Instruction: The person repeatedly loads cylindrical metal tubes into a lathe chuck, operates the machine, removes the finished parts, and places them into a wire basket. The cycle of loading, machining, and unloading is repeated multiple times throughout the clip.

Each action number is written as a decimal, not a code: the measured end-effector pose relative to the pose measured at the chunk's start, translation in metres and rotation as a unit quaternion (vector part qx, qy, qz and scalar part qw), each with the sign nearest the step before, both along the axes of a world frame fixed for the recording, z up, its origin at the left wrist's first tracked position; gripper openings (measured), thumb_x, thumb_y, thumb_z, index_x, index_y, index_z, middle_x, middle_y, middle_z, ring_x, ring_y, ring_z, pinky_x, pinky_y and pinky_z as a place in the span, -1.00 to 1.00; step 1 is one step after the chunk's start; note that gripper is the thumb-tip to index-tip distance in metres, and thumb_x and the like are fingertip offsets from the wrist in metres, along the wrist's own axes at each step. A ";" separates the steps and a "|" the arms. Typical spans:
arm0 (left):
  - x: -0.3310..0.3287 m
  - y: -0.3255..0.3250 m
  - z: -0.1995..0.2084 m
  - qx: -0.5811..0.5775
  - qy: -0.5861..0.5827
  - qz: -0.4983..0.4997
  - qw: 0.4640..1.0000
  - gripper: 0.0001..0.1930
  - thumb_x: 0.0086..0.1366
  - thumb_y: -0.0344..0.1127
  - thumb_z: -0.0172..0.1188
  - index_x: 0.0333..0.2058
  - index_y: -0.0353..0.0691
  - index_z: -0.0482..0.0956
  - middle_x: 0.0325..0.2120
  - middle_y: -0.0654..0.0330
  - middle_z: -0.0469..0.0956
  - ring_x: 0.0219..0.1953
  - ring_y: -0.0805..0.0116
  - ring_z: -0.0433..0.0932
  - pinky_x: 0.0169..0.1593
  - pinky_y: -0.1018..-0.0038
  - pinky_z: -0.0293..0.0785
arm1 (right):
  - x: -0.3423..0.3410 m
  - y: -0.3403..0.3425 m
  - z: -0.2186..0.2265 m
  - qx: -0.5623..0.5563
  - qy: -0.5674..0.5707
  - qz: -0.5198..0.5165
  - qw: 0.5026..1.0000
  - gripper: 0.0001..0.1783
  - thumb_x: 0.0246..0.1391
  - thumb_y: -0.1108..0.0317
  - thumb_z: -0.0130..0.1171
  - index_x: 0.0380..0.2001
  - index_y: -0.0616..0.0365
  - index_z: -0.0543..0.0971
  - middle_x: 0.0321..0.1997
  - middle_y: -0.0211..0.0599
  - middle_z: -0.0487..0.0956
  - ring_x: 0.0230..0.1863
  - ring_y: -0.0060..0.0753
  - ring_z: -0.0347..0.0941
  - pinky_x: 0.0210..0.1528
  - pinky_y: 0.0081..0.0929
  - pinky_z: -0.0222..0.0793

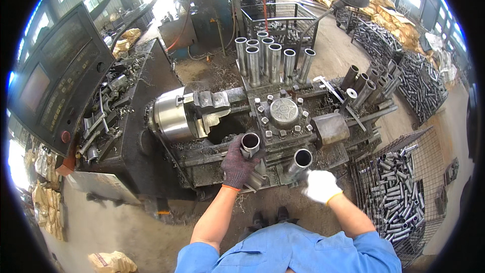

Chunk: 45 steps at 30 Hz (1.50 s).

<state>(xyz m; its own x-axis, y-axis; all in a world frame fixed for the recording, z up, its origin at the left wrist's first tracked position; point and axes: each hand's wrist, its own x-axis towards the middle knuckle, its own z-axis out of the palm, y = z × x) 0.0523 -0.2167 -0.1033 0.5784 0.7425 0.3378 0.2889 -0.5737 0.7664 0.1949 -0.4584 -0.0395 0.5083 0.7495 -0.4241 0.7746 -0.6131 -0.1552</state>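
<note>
My left hand (pixel 237 164), in a dark knit glove, is closed round a short steel tube (pixel 250 145) that stands upright with its open end up. Just to the right, a second steel tube (pixel 299 164) leans slightly at the lathe's front edge. My right hand (pixel 322 186), in a white glove, is beside this tube's lower part; its fingers are blurred, and I cannot tell whether they touch it. Beyond both hands lie the lathe's bolted tool post (pixel 284 112) and, to the left, its shiny chuck (pixel 173 115) with stepped jaws.
Several upright tubes (pixel 274 63) stand behind the tool post. Darker tubes (pixel 365 91) cluster at the right beside a caliper (pixel 328 90). A control panel (pixel 55 83) rises at left. A wire basket (pixel 361 187) of metal pieces stands at my right.
</note>
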 end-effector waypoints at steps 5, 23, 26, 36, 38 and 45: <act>-0.032 0.027 0.009 -0.299 -0.339 -0.023 0.892 -0.38 0.42 -0.24 0.43 0.35 -0.13 0.37 0.07 0.16 0.61 0.06 0.28 0.63 0.18 0.27 0.64 | -0.077 0.060 -0.036 0.276 0.108 0.136 0.945 -0.52 0.11 0.02 0.36 0.02 0.02 0.63 -0.13 -0.04 0.72 -0.15 0.07 0.72 -0.10 0.00 0.65; -0.066 0.013 0.064 -0.519 -0.497 -0.186 0.670 -0.13 0.50 0.39 0.06 0.51 -0.14 0.25 0.47 0.04 0.29 0.49 0.00 0.25 0.58 0.03 0.04 | -0.069 0.177 0.061 0.230 0.325 -0.005 0.917 -0.04 -0.17 -0.17 0.52 0.13 0.39 0.53 0.05 0.21 0.68 0.09 0.12 0.66 0.19 -0.16 0.53; -0.055 0.022 0.087 -0.347 -0.477 -0.188 0.785 -0.06 0.49 0.38 0.07 0.54 -0.22 0.09 0.51 -0.02 0.21 0.54 0.02 0.20 0.57 0.02 0.09 | -0.032 0.177 0.099 0.296 0.355 0.044 0.886 -0.02 -0.18 -0.12 0.56 0.23 0.27 0.50 0.07 0.20 0.67 0.09 0.17 0.65 0.19 -0.12 0.53; -0.134 0.017 -0.026 -0.383 -0.185 0.057 0.903 -0.49 0.52 -0.07 0.20 0.29 -0.25 0.47 0.11 -0.02 0.65 0.11 0.07 0.67 0.14 0.18 0.64 | 0.145 0.304 0.104 0.157 -0.326 0.331 0.872 -0.60 0.00 0.25 0.43 -0.08 0.14 0.70 -0.20 -0.03 0.75 -0.16 0.02 0.75 -0.11 -0.04 0.64; -0.161 0.002 -0.059 -0.246 -0.065 0.095 0.963 -0.55 0.49 -0.14 0.23 0.23 -0.25 0.52 0.04 -0.01 0.67 0.07 0.08 0.68 0.09 0.21 0.64 | 0.161 0.323 0.071 0.092 -0.215 0.360 0.903 -0.59 -0.05 0.19 0.44 -0.13 0.15 0.72 -0.19 0.00 0.77 -0.11 0.06 0.76 -0.08 -0.02 0.65; -0.250 -0.049 -0.149 -0.513 -0.290 0.336 0.735 -0.58 0.48 0.01 0.27 0.06 -0.21 0.61 -0.16 0.12 0.70 -0.14 0.19 0.70 -0.07 0.24 0.65 | 0.160 0.372 0.018 0.015 0.023 0.349 0.937 -0.34 -0.23 -0.06 0.56 -0.18 0.30 0.76 -0.13 0.13 0.76 -0.07 0.10 0.73 -0.02 -0.08 0.61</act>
<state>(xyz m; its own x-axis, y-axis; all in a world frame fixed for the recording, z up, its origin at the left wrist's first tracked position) -0.1981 -0.2657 -0.2523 -0.0555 0.8304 -0.5544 -0.3039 0.5149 0.8016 0.3551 -0.0866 -0.0216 -0.1281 0.9044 -0.4070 0.9772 0.0452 -0.2072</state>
